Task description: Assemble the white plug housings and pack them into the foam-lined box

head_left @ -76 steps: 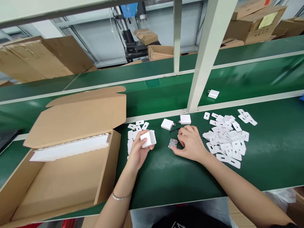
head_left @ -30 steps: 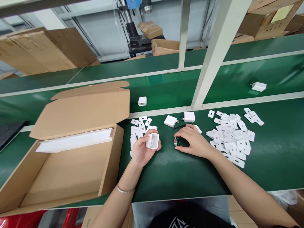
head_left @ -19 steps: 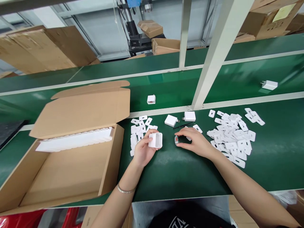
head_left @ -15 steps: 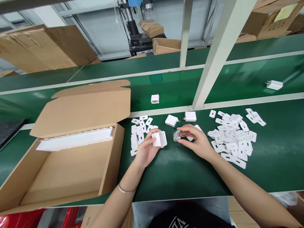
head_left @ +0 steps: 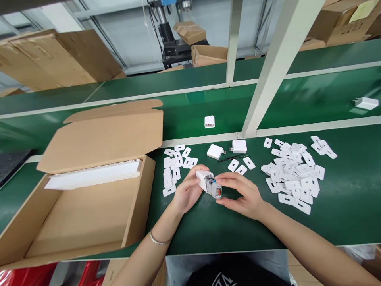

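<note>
My left hand [head_left: 188, 191] is closed around a white charger housing [head_left: 203, 180], its open end turned to the right and toward me. Between the thumb and fingers of my right hand [head_left: 240, 193] is a grey charger circuit module [head_left: 216, 190] with an orange-red port on its face. The module's inner end sits at the mouth of the housing, with most of it still outside. Behind my hands lie two white chargers [head_left: 216, 151] and a thin black tool [head_left: 232, 158]. A few white cover plates [head_left: 241, 169] with slots rest beside them.
An open cardboard box [head_left: 138, 198] holding a row of white pieces [head_left: 95, 174] stands at the left. Loose plates [head_left: 176, 173] lie beside it, and a larger pile of plates [head_left: 293, 171] spreads on the right. A white metal post [head_left: 268, 75] rises behind the green table [head_left: 238, 234].
My hands have come together lower down, and the module has moved from apart to the mouth of the housing. The housing is now tilted. Small plates behind my right hand have come into view.
</note>
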{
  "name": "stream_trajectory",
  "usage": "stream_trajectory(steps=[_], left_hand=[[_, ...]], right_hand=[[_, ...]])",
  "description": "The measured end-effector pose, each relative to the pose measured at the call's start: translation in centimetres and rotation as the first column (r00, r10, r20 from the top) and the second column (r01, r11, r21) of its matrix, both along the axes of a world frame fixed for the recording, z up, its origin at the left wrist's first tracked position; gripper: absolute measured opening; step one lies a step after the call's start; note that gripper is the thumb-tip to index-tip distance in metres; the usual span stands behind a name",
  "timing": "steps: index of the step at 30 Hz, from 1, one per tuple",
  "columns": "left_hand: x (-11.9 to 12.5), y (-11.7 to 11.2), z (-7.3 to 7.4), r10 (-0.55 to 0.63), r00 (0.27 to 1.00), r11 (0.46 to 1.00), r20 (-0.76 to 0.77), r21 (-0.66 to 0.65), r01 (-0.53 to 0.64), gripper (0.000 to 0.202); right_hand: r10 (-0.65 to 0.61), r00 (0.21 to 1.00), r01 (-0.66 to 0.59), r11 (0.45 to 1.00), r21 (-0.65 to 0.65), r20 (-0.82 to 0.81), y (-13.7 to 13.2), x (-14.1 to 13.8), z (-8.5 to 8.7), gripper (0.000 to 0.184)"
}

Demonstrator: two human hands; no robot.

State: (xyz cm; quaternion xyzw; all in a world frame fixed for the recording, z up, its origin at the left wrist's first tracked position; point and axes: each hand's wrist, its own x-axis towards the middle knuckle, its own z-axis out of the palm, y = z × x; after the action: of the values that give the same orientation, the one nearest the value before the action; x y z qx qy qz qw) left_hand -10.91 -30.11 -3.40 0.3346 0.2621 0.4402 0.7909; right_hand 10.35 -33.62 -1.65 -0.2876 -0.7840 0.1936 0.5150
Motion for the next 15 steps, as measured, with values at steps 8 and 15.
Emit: stream_trajectory(steps=[8, 15], left_hand=[[0.00, -0.13, 0.31, -0.012, 1.000, 1.000, -0.021, 0.021, 0.012, 0.024], [0.02, -0.13, 0.29, -0.005, 1.000, 1.000, -0.015, 0.024, 0.006, 0.024]], right_hand=[[0.035, 0.999, -0.035, 0.999, -0.007, 0.029, -0.12, 0.15, -0.15, 0.054], [0.037, 0.999, -0.037, 0.999, -0.004, 0.025, -0.01, 0.18, -0.10, 0.055]])
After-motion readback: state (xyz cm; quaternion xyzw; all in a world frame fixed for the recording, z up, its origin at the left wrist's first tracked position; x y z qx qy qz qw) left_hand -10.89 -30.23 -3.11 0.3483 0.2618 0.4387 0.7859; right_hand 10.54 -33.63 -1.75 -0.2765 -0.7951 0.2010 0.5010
